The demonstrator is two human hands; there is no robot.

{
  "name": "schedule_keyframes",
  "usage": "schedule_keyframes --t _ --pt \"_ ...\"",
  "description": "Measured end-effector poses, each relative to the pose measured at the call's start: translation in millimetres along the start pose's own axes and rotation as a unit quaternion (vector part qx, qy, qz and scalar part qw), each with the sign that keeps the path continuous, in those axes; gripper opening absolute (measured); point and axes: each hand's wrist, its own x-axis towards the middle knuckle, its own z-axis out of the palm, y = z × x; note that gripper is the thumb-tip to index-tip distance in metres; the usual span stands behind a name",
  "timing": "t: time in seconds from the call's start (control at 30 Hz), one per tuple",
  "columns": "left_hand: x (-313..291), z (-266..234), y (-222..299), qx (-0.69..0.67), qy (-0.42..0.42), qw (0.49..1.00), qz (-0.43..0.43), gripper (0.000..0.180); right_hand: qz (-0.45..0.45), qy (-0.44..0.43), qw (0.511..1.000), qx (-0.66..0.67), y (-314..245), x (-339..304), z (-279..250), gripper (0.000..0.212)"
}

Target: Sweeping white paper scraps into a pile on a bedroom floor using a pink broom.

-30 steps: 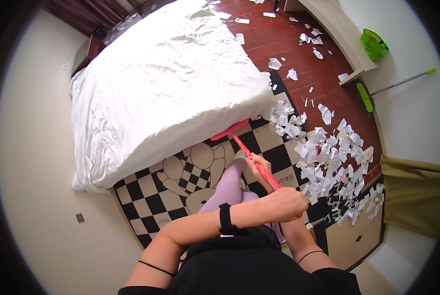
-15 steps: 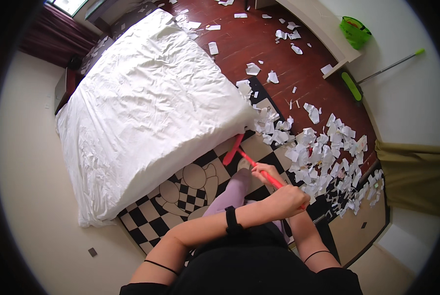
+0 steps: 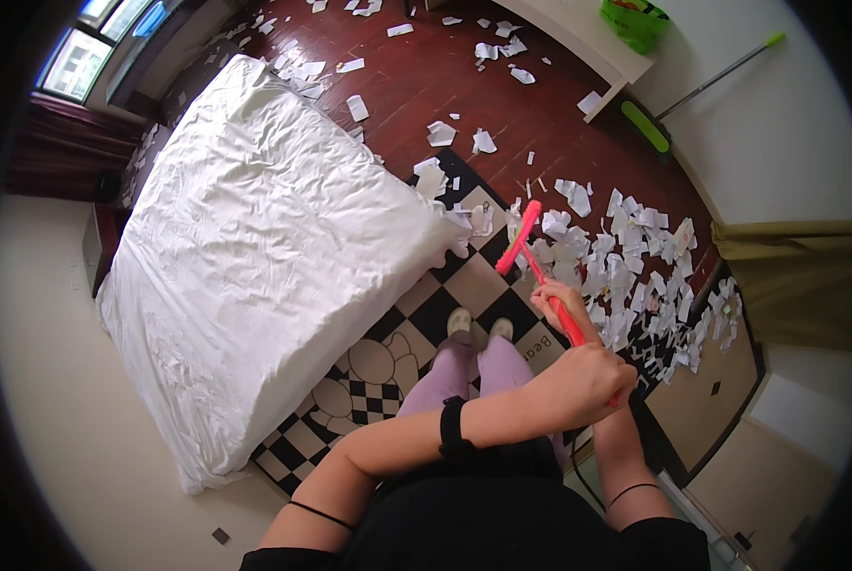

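From over here I can see the person's left hand (image 3: 593,381) closed in a fist around the top end of a pinkish-red, long-handled plastic broom (image 3: 519,238). The right hand (image 3: 561,293) is wrapped around the same handle lower down, fingers curled snugly about it. The broom slants away from the body, its narrow crosswise head at the left edge of a broad heap of torn white paper scraps (image 3: 626,257); I can't tell whether that head touches what lies beneath it or is lifted. The heap spreads over a black-and-beige checkered rug (image 3: 426,303) and onto the reddish-brown wooden floor (image 3: 397,105), where more scraps lie strewn about. To the left stands a wide bed under a wrinkled white cover (image 3: 274,247). Against the far right wall leans a bright green, flat-headed sweeper with a grey pole (image 3: 647,127), near a green bag (image 3: 635,24).
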Motion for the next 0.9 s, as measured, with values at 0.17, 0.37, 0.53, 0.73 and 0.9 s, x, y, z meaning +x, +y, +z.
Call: schedule_keyframes --t 0.17,0.37,0.53,0.73,0.9 --pt "6.2 11.9 -12.1 0.05 -0.035 0.998 -0.031 0.011 -0.022 -0.076 0.992 0.1 6.3 8.7 49.8 0.014" --pt "25.9 9.5 -59.4 0.041 -0.021 0.995 -0.086 0.01 -0.051 -0.039 0.981 0.184 93.0 12.4 80.0 0.019" --pt "55.1 21.5 -58.1 0.015 -0.003 0.998 -0.059 0.011 -0.101 -0.045 0.993 0.051 74.8 38.9 2.5 0.013" --pt "95.3 23.5 -38.3 0.012 -0.059 0.997 -0.042 0.012 -0.02 0.027 0.999 0.026 60.9 45.8 -60.6 0.013" --pt "106.2 24.1 -16.2 0.035 -0.089 0.994 -0.049 0.013 -0.048 0.001 0.997 0.066 40.8 38.9 -49.3 0.014"
